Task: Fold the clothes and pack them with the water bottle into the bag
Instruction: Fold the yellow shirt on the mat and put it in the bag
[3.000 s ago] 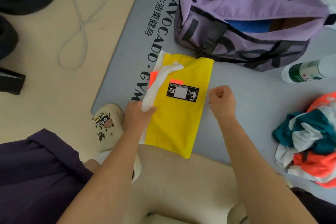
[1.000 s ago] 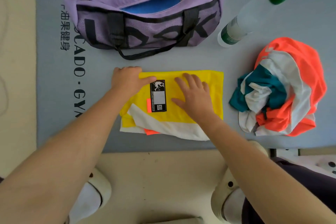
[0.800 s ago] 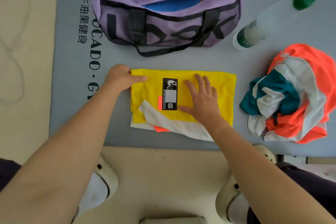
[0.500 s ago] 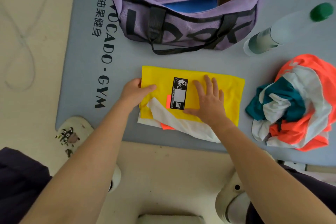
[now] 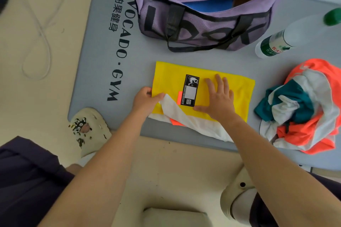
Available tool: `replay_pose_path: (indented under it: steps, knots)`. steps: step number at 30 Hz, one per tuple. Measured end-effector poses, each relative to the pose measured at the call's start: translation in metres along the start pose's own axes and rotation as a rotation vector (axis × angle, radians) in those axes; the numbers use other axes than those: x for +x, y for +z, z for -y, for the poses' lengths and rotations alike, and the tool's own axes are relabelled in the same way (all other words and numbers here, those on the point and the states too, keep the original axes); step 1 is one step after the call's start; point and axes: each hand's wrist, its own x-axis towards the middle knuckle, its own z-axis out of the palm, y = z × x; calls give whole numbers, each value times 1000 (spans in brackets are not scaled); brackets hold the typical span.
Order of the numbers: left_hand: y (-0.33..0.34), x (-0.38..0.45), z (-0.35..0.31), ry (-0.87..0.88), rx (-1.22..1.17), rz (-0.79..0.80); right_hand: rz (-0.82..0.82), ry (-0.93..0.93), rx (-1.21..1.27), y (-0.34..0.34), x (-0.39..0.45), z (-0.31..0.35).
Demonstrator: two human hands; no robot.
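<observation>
We see the yellow garment (image 5: 227, 86) lying folded flat on the grey mat (image 5: 184, 55), just in front of the purple bag (image 5: 203, 24), with a black-and-white label (image 5: 191, 90) on its upper face and white and orange cloth showing along its near edge. Our right hand (image 5: 218, 97) lies palm down on the garment just right of that label, fingers straight and spread, so this grip is open and pressing the cloth flat. Our left hand (image 5: 146, 100) is at the garment's left edge, its fingers and thumb curled round the white strip (image 5: 177, 114) and the yellow edge there, a closed grip on the garment. The bag stands behind the garment with its top unzipped, something blue (image 5: 208, 5) visible inside, and its black handles hanging over the front. To the right of the bag, a clear water bottle (image 5: 287, 37) with a green cap lies on its side on the mat. Right of the garment, and apart from it, sits a crumpled heap of orange, white and teal clothes (image 5: 304, 107). The mat carries black lettering to the left of the garment. Nearer to us than the garment, off the mat on the beige floor (image 5: 175, 171), are our two pale slippers (image 5: 88, 131), and a thin white cable (image 5: 44, 42) loops across the floor far to the left.
</observation>
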Motion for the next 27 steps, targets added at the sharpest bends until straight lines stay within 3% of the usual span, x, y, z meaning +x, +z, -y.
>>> replay_pose_path:
  steps: [3, 8, 12, 14, 17, 21, 25, 27]
  knots:
    - [-2, -1, -2, -9, 5, 67, 7, 6, 13, -2, 0, 0]
    - [-21, -1, -1, 5, 140, 333, 46, 11, 4, -7, -1, 4]
    - [-30, 3, -1, 31, 178, 287, 3, 17, -5, -20, 1, 18]
    - [-31, 2, 2, 14, 144, 277, -43, -44, 129, -23, -3, 34]
    - [-30, 0, 8, -36, 19, 277, 102, -87, 513, -18, -20, 71]
    - [-31, -2, 11, -71, -133, 259, 154, -127, 411, 5, -30, 104]
    - [-31, 1, 9, -125, -164, 260, 95, -134, 573, 10, -43, 105]
    - [-30, 2, 9, -103, -145, 280, 237, -164, 637, 6, -52, 103]
